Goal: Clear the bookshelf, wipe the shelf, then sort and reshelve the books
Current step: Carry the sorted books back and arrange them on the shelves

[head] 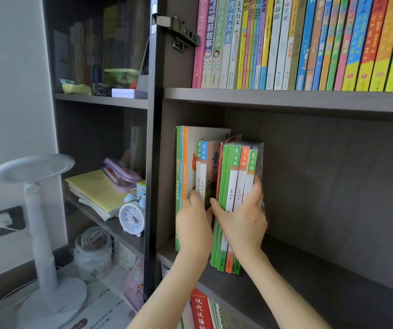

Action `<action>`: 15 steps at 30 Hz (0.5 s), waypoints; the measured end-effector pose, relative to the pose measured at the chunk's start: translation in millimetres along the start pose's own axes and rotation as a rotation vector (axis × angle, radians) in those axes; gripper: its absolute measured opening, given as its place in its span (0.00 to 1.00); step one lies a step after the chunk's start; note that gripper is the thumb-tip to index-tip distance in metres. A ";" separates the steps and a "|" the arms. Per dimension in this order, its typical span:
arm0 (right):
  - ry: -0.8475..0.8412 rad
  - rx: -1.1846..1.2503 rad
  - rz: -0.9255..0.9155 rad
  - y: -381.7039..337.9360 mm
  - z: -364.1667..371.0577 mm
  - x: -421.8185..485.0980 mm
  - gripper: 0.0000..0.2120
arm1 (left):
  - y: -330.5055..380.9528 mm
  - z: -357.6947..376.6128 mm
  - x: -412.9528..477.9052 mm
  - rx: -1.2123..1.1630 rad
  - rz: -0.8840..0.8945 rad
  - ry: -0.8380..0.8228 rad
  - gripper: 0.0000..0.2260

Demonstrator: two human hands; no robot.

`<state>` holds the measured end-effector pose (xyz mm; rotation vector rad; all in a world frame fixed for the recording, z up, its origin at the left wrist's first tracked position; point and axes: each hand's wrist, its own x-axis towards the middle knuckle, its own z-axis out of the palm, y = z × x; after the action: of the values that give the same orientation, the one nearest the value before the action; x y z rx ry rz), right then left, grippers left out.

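The right hand clasps a slim batch of books, thumb on its left and fingers curled round its right. The left hand touches the neighbouring books just left; its grip cannot be told. Right of the fingers the shelf lies bare, so reshelving seems barely begun.

shelf dark brown, faint wood grain. books green and orange spines, one blue top, white lower bands. top row pink, yellow, blue, green, orange, white spines, several with yellow bases. lamp white. clock white face, pale blue bells. notebook yellow. pencil case lilac. low book red, white characters. folded paper yellow-green. wall white.
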<state>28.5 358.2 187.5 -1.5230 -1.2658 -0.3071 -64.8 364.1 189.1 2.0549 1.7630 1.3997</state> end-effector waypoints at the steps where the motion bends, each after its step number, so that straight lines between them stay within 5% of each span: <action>1: -0.009 0.012 -0.013 1.3 -1.3 -0.1 0.46 | 1.0 2.0 -0.1 -0.082 0.001 0.020 0.18; 15: -0.168 0.041 -0.107 5.9 -10.9 -5.2 0.45 | -5.1 -18.9 -3.8 -0.259 0.052 0.120 0.18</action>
<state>35.7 347.2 184.6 -1.4733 -1.4802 -0.2238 -81.0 353.8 194.8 1.9293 1.4830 1.6982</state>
